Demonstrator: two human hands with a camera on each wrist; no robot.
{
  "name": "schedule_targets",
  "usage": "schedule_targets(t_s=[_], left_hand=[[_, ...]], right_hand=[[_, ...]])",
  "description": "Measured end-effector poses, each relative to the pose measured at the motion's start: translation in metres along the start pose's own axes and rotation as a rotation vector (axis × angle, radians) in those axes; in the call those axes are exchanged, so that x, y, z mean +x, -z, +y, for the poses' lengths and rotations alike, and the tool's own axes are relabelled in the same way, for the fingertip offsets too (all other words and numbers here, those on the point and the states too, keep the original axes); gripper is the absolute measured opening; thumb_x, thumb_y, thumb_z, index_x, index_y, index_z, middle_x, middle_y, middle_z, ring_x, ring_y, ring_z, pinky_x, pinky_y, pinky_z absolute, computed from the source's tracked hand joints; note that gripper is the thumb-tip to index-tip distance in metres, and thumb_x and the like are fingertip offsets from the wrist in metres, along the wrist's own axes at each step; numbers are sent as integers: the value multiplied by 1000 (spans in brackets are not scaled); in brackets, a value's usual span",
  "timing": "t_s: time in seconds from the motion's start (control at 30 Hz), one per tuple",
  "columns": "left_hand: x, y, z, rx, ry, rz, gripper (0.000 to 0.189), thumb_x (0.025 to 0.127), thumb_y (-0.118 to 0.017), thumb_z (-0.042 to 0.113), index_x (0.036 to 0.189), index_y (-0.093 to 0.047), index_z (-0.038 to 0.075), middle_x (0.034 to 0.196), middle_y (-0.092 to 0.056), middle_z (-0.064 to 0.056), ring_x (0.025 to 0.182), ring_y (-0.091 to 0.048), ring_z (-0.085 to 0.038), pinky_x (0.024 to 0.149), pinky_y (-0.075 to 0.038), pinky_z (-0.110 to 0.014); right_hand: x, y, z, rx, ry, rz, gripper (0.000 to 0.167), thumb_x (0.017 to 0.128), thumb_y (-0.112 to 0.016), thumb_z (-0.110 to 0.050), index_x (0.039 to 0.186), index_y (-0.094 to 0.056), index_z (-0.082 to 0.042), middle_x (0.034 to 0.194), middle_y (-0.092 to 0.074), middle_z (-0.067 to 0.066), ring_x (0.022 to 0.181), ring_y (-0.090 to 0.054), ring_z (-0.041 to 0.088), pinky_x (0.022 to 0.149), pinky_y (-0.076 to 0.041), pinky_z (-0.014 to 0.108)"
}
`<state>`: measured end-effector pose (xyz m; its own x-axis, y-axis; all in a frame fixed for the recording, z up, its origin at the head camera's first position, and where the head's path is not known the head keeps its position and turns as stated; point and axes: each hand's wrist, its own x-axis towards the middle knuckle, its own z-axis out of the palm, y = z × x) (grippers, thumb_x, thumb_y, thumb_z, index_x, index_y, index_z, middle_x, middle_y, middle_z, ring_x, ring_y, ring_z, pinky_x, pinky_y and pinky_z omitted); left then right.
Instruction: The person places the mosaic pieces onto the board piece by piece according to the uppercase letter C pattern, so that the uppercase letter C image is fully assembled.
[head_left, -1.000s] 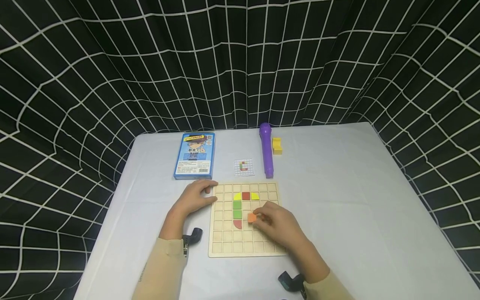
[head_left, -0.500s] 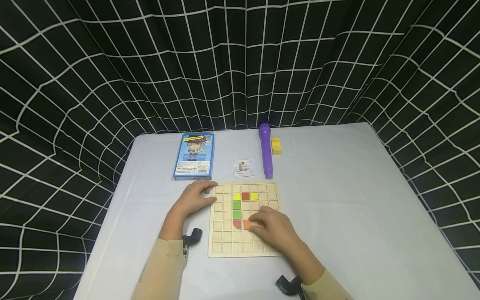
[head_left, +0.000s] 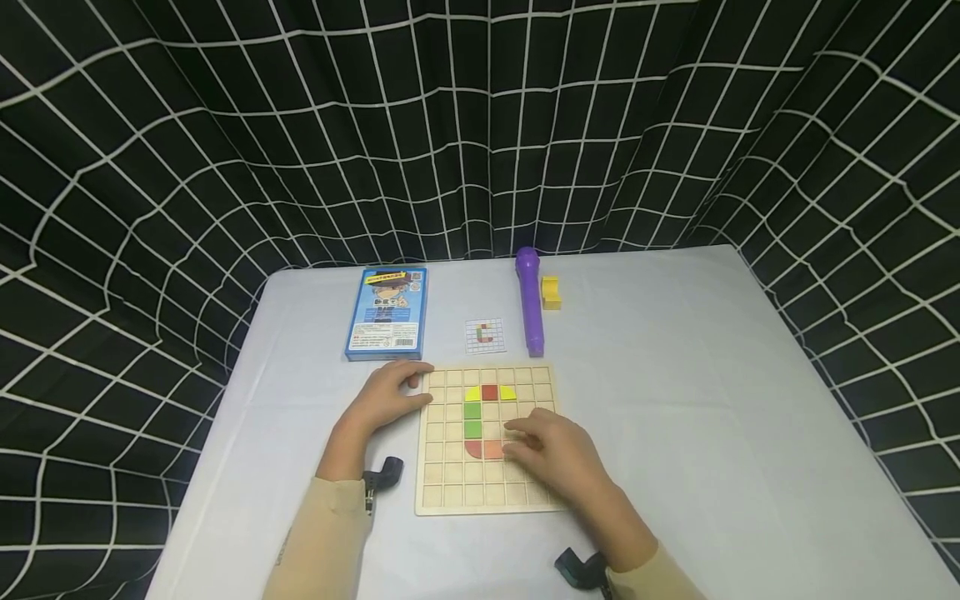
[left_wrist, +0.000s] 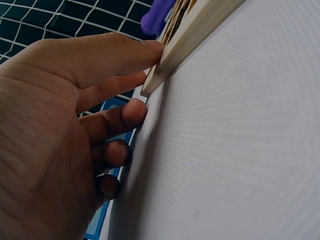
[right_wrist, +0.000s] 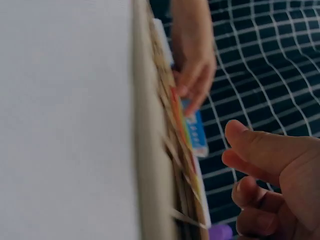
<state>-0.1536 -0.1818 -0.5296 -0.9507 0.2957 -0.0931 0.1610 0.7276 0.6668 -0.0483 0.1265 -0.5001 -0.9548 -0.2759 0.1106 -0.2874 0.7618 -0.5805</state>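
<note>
A square wooden grid board (head_left: 455,475) lies on the table. My left hand (head_left: 386,396) holds it at the far left corner, thumb on the left edge and forefinger at the corner; the left wrist view shows the thumb right at the wooden edge. My right hand (head_left: 558,446) hovers low over the board's right half, thumb and forefinger apart with nothing between them. Just left of those fingertips, an orange square tile (head_left: 492,450) sits in a cell beside a pinkish-red quarter-round tile (head_left: 473,449). Green tiles (head_left: 472,419), yellow tiles (head_left: 507,392) and a red square tile (head_left: 490,392) fill other cells.
Behind the board lies a small card (head_left: 485,336) printed with a coloured grid pattern. A blue box (head_left: 387,314) is at the back left. A purple microphone-shaped stick (head_left: 529,304) and a yellow notched block (head_left: 551,293) lie right of the card. Black curtains (head_left: 480,125) with white lines surround the table.
The orange tile went from my right fingers into the cell beside the pinkish-red tile. My right hand has since let it go and drawn slightly back to the right. The left hand stayed put.
</note>
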Motion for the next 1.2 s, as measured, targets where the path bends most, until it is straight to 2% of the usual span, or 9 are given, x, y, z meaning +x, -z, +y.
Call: schedule_targets(t_s=[0.27,0.43,0.57,0.7,0.8,0.87,0.97,1.2], left_hand=[[2,-1,0,17,3,-7,52,85,-82,32,134,-68,20,94,-55,3,94,-51,-20,87,-42,-42],[3,1,1,24,10,-15,53,85,-81,33,135,-67,20,96,-55,2,97,-51,-21,90,-43,-42],[2,0,0,19,12,-14,53,85,-82,33,135,-68,20,95,-55,2,97,-51,-21,90,-43,-43],[1,0,0,14,15,-13,53,85,-82,33,135,-68,21,101,-58,2,103,-53,-23,96,-44,-45],[1,0,0,14,17,-7,53,84,-82,33,134,-68,21,107,-60,2,109,-53,-24,102,-43,-48],[1,0,-1,13,17,-3,53,84,-82,33,134,-68,21,107,-60,2,109,-53,-24,104,-42,-48],[1,0,-1,7,13,-8,53,84,-82,33,134,-68,21,100,-58,1,103,-52,-24,98,-44,-47],[0,1,1,1,23,-11,53,85,-82,32,134,-68,21,100,-58,2,101,-51,-23,96,-43,-46]], right_hand=[[-7,27,19,70,-75,36,25,93,-77,-30,113,-78,-15,76,-52,-13,64,-46,8,58,-41,28],[-16,42,32,105,-188,-34,24,97,-73,-28,115,-76,-13,78,-57,-10,63,-53,8,63,-47,30],[-24,52,41,91,-258,-113,27,93,-77,-26,115,-75,-10,80,-59,-8,67,-53,11,67,-47,33],[-31,56,49,59,-264,-163,33,83,-86,-22,112,-74,-10,82,-56,-6,69,-47,14,66,-42,33],[-33,54,53,35,-252,-183,31,79,-88,-17,107,-76,-14,81,-56,-6,71,-47,13,67,-41,32],[-33,51,55,17,-238,-180,28,79,-88,-15,104,-78,-16,79,-55,-7,71,-47,13,65,-41,32],[-32,46,56,-30,-216,-154,22,81,-87,-16,102,-80,-16,77,-55,-9,70,-48,12,65,-42,32],[-30,45,57,-98,-207,-102,29,83,-83,-13,112,-80,-14,86,-60,-7,71,-49,12,63,-43,32]])
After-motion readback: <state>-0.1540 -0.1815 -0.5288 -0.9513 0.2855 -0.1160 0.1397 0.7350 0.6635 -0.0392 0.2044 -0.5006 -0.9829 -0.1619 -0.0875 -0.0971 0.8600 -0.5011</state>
